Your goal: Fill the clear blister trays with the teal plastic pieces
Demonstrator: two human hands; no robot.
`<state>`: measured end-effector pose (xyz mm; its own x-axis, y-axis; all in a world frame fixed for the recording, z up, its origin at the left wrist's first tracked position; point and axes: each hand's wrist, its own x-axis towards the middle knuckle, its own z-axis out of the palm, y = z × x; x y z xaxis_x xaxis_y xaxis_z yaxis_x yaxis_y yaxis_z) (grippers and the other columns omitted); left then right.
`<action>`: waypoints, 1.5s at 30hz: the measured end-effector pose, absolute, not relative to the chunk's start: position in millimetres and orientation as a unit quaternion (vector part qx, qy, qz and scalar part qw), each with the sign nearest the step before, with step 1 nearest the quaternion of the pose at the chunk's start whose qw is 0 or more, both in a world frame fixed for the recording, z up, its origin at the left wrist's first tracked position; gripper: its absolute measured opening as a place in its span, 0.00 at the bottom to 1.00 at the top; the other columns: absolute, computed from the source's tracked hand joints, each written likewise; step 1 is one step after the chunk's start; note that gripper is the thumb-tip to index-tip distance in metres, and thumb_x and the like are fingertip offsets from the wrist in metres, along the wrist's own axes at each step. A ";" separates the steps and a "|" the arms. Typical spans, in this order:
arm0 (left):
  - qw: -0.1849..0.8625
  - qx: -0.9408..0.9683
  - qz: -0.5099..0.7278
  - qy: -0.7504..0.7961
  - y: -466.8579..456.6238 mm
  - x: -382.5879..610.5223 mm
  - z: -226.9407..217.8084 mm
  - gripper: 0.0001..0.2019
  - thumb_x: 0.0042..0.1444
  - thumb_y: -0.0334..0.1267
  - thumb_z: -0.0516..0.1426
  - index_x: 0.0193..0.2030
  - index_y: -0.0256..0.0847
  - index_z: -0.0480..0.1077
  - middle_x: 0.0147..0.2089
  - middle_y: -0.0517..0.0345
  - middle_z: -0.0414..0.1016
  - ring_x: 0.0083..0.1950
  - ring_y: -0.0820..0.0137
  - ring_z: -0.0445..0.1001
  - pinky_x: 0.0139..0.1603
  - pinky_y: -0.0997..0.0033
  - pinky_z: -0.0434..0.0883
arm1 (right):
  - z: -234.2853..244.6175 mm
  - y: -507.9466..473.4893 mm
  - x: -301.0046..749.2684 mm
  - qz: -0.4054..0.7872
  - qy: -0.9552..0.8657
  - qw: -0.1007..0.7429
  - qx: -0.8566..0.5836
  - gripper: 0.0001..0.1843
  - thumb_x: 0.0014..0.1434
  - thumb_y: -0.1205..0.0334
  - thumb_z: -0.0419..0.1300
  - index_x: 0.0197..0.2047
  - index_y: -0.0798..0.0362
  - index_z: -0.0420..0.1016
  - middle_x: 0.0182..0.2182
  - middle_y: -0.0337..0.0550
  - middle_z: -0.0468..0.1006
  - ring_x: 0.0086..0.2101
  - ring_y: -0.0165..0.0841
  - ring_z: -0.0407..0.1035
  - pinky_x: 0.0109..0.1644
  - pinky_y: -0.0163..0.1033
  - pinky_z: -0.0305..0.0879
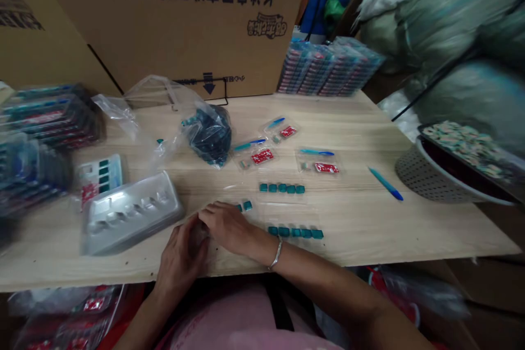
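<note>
My left hand (182,254) is curled near the table's front edge, its fingers bent toward my right hand. My right hand (227,224), with a silver bangle on the wrist, meets it with fingertips bunched together. What lies between the fingers is hidden. A row of teal blocks (247,205) partly shows in a transparent tray just beyond my right hand. Farther right are two more rows, the back teal blocks (283,188) and the front teal blocks (296,232), the front one close to my right forearm. A white moulded tray (133,213) lies left of my hands.
Behind stand a transparent bag of teal blocks (211,136), blister packs with pens (326,167), and a large carton (184,38). Stacked packs (53,117) crowd the left; others (328,68) stand back right. A loose pen (385,183) lies near a grey basket (426,175).
</note>
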<state>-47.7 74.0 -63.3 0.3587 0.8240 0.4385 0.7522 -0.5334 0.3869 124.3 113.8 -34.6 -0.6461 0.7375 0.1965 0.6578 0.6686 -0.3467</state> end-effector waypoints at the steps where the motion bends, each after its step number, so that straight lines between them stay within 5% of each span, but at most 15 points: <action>1: 0.055 0.827 0.299 0.473 74.7 -47.5 -62.3 0.21 0.62 0.40 0.51 0.61 0.37 0.57 0.48 0.46 0.75 0.47 0.60 0.76 0.44 0.63 0.76 | -36.2 113.5 126.1 0.132 -0.896 0.165 -0.391 0.03 0.63 0.70 0.56 0.38 0.56 0.71 0.35 0.43 0.77 0.37 0.33 0.69 0.43 0.37 0.64; 6: 0.011 0.867 0.279 0.413 77.3 -41.2 -57.5 0.18 0.64 0.35 0.47 0.61 0.37 0.59 0.46 0.48 0.77 0.46 0.62 0.75 0.44 0.64 0.76 | -33.8 102.5 133.2 0.151 -0.888 0.166 -0.401 0.05 0.63 0.72 0.56 0.39 0.56 0.72 0.37 0.44 0.76 0.38 0.32 0.70 0.44 0.36 0.66; 12: -0.051 0.890 0.273 0.363 80.3 -40.5 -62.6 0.09 0.64 0.32 0.49 0.45 0.37 0.69 0.49 0.45 0.76 0.48 0.60 0.74 0.48 0.62 0.74 | -19.1 53.7 187.7 0.113 -0.827 0.282 -0.474 0.08 0.64 0.69 0.54 0.45 0.53 0.72 0.47 0.48 0.76 0.47 0.35 0.69 0.52 0.42 0.68; 15: -0.061 0.879 0.275 0.384 79.6 -43.7 -65.5 0.13 0.64 0.35 0.48 0.52 0.34 0.66 0.52 0.40 0.73 0.50 0.57 0.73 0.47 0.58 0.74 | -22.1 17.2 248.5 0.084 -0.795 0.295 -0.523 0.07 0.64 0.63 0.56 0.44 0.52 0.73 0.45 0.48 0.77 0.46 0.37 0.71 0.51 0.46 0.69; 19: -0.080 0.865 0.284 0.406 79.5 -29.2 -60.4 0.19 0.63 0.32 0.49 0.60 0.33 0.61 0.55 0.34 0.69 0.54 0.51 0.71 0.49 0.51 0.72 | -36.5 -25.9 310.4 0.056 -0.807 0.200 -0.553 0.32 0.56 0.51 0.64 0.60 0.56 0.64 0.56 0.58 0.71 0.56 0.47 0.65 0.57 0.57 0.65; 26: 0.022 0.946 0.176 0.273 119.8 95.4 -19.9 0.17 0.61 0.32 0.51 0.56 0.36 0.67 0.62 0.43 0.67 0.62 0.55 0.66 0.60 0.54 0.67 | -50.2 -53.7 345.4 0.047 -0.786 0.162 -0.595 0.34 0.57 0.64 0.62 0.65 0.52 0.58 0.56 0.55 0.71 0.54 0.44 0.66 0.55 0.54 0.67; 31: 0.133 0.957 0.007 0.257 169.8 213.7 0.3 0.28 0.61 0.37 0.54 0.67 0.34 0.55 0.72 0.40 0.48 0.70 0.53 0.54 0.67 0.52 0.57 | -53.5 -76.7 354.0 -0.031 -0.774 0.185 -0.604 0.26 0.62 0.67 0.56 0.63 0.50 0.62 0.46 0.51 0.77 0.44 0.40 0.73 0.47 0.50 0.73; 36: 0.153 0.960 -0.015 0.234 173.1 270.5 -6.8 0.25 0.60 0.42 0.54 0.62 0.34 0.61 0.69 0.39 0.56 0.69 0.49 0.54 0.65 0.47 0.58 | -52.4 -107.3 368.5 -0.126 -0.738 0.217 -0.626 0.31 0.63 0.71 0.53 0.68 0.45 0.55 0.44 0.51 0.79 0.42 0.41 0.75 0.42 0.49 0.75; 45: 0.191 0.974 0.063 0.107 129.8 223.5 -9.2 0.32 0.57 0.24 0.50 0.69 0.38 0.50 0.73 0.46 0.49 0.73 0.61 0.48 0.70 0.55 0.55 | -28.5 -104.1 418.4 -0.192 -0.705 0.206 -0.651 0.36 0.63 0.72 0.54 0.70 0.41 0.48 0.48 0.53 0.77 0.49 0.43 0.73 0.48 0.52 0.73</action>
